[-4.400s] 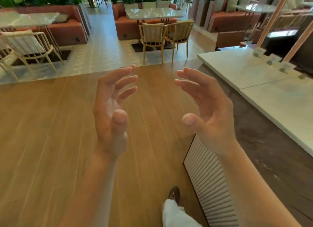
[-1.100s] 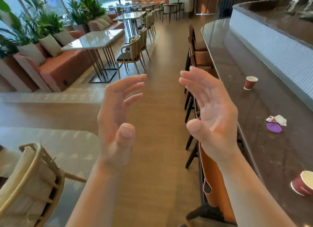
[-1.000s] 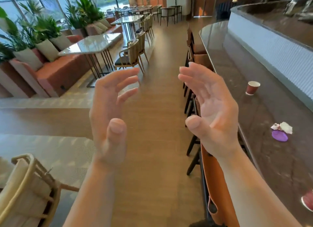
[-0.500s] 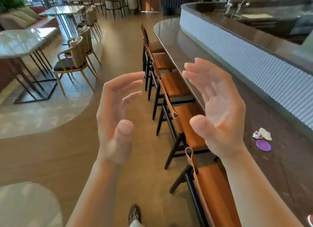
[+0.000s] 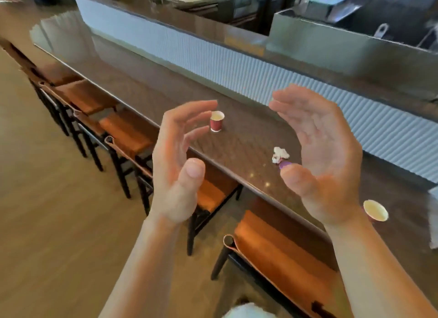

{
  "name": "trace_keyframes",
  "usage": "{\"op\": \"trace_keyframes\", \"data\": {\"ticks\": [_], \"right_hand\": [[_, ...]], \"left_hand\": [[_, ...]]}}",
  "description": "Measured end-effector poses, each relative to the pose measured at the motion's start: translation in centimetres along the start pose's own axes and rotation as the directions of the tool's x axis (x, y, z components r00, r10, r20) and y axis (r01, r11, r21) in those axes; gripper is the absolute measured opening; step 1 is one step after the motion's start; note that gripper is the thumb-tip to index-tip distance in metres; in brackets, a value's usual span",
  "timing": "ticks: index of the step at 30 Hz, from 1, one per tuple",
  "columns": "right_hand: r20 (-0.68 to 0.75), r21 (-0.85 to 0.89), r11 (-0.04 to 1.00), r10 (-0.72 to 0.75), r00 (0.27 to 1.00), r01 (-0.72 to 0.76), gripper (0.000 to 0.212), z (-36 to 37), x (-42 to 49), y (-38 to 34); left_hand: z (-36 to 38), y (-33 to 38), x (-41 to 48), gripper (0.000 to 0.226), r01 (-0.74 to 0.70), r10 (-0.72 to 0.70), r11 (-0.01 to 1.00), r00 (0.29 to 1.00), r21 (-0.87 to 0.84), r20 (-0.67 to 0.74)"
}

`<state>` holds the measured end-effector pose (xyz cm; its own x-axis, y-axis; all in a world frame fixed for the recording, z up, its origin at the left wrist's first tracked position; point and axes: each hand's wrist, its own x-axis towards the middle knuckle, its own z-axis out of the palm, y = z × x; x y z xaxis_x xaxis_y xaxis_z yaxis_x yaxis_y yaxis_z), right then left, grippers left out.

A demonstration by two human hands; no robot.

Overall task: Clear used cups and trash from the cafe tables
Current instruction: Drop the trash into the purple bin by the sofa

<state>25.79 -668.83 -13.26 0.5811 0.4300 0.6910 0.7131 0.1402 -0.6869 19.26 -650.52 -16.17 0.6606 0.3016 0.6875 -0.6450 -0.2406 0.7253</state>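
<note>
Two empty hands raised over the counter (image 5: 237, 149), left hand (image 5: 175, 166) and right hand (image 5: 324, 156), fingers loose and spread, palms facing. On the counter, two red cups: far cup (image 5: 216, 121) upright mid-counter, near cup (image 5: 375, 211) toward its front edge. Between them, one crumpled napkin (image 5: 280, 154) touching one purple lid (image 5: 284, 164).

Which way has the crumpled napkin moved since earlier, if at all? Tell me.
No. The crumpled napkin still lies beside the purple lid on the counter, short of the ribbed panel; only the camera turned.
</note>
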Motion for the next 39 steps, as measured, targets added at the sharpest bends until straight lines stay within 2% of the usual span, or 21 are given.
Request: {"op": "trace_keyframes", "data": {"ticks": [5, 13, 18, 22, 27, 32, 36, 39], "right_hand": [[-0.151, -0.134, 0.989, 0.036, 0.988, -0.057, 0.079, -3.4, -0.1, 5.2], [-0.341, -0.104, 0.968, 0.181, 0.923, -0.228, 0.077, -6.9, 0.7, 17.1], [-0.411, -0.065, 0.941, 0.278, 0.868, -0.332, 0.094, -10.5, -0.1, 24.5], [-0.46, -0.058, 0.906, 0.349, 0.817, -0.419, 0.089, -13.0, -2.3, 30.4], [-0.566, -0.011, 0.847, 0.433, 0.701, -0.531, 0.094, -12.7, -5.5, 38.5], [-0.703, 0.124, 0.788, 0.498, 0.507, -0.603, 0.092, -10.6, -8.7, 45.5], [-0.744, 0.192, 0.705, 0.559, 0.367, -0.683, 0.096, -8.9, -10.6, 48.3], [-0.763, 0.166, 0.649, 0.562, 0.32, -0.742, 0.101, -7.9, -11.6, 49.4]], "left_hand": [[4.7, -5.6, 2.2, 0.085, 0.074, -0.065, 0.996, 0.981, -0.047, 0.181], [10.2, -15.5, 6.8, 0.077, 0.194, -0.178, 0.981, 0.921, -0.012, 0.348], [15.7, -22.7, 8.7, 0.081, 0.292, -0.267, 0.957, 0.868, 0.005, 0.42], [20.4, -28.9, 8.1, 0.087, 0.335, -0.297, 0.942, 0.835, -0.001, 0.464], [24.2, -36.2, 6.6, 0.094, 0.37, -0.332, 0.929, 0.813, 0.017, 0.478], [25.8, -43.7, 5.1, 0.096, 0.422, -0.392, 0.906, 0.801, 0.037, 0.453], [26.1, -48.0, 3.9, 0.096, 0.535, -0.508, 0.84, 0.716, 0.092, 0.478], [26.5, -50.2, 3.4, 0.081, 0.596, -0.57, 0.792, 0.648, 0.13, 0.506]]}}
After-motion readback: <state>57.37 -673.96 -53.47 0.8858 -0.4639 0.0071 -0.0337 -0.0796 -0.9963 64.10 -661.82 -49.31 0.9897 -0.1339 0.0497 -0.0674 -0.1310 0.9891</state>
